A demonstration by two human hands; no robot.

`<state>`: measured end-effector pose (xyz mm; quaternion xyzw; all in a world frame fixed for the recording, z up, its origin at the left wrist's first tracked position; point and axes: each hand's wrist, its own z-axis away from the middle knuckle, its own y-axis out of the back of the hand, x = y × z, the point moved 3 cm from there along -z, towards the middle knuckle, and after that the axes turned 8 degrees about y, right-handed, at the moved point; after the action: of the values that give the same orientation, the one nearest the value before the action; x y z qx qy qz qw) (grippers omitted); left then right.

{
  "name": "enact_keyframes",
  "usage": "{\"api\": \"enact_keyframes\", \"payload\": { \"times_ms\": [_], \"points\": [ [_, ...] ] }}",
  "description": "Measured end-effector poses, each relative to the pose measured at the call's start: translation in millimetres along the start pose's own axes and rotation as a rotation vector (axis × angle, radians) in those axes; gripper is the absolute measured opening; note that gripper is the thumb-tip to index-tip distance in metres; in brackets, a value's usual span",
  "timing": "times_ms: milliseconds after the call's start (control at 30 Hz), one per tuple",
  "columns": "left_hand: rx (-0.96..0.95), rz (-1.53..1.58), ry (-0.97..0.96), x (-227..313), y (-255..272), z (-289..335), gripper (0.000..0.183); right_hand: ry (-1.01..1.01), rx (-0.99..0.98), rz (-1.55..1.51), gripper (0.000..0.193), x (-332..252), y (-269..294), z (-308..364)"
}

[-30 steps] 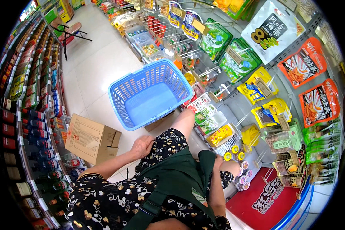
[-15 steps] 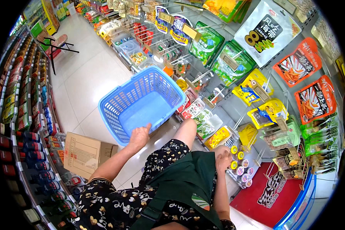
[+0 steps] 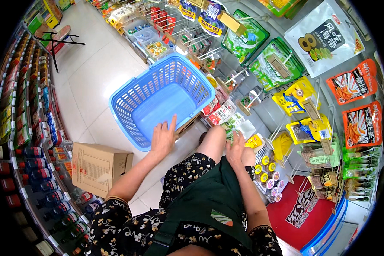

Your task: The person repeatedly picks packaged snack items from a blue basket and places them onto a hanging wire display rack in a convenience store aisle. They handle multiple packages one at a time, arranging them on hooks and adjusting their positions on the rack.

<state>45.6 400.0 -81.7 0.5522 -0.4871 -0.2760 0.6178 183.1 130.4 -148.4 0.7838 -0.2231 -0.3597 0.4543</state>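
A blue plastic basket [image 3: 158, 121] with slotted walls stands ahead of me, its inside bare. My left hand [image 3: 163, 137] is at its near rim, fingers stretched over the edge and the index finger pointing inward. Nothing shows in that hand. My right hand [image 3: 234, 149] is in front of my right knee, fingers apart and without a visible object. Just beyond it, white and green packets [image 3: 237, 127] lie on the low shelf, beside a yellow packet [image 3: 255, 141].
Jars with yellow lids [image 3: 264, 166] stand right of my knees. Hanging snack bags [image 3: 277, 64] fill the rack on the right. A cardboard carton [image 3: 100, 168] sits on the floor at left, beside shelves of bottles [image 3: 40, 175]. A folding chair [image 3: 57, 40] is farther off.
My right hand has lifted off my knee area and moved forward and left. The fingers of my left hand have straightened over the basket rim. The view has shifted slightly.
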Motion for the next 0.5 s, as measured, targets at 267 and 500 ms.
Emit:
{"api": "enact_keyframes", "payload": {
  "times_ms": [267,500],
  "points": [
    [-0.282,0.472,0.23,-18,-133,104,0.05,0.022,-0.175,-0.3,0.05,-36,-91,-65],
    [-0.217,1.249,1.367,-109,-239,110,0.055,-0.223,-0.383,-0.582,0.06,11,-265,-96]
  ]
}}
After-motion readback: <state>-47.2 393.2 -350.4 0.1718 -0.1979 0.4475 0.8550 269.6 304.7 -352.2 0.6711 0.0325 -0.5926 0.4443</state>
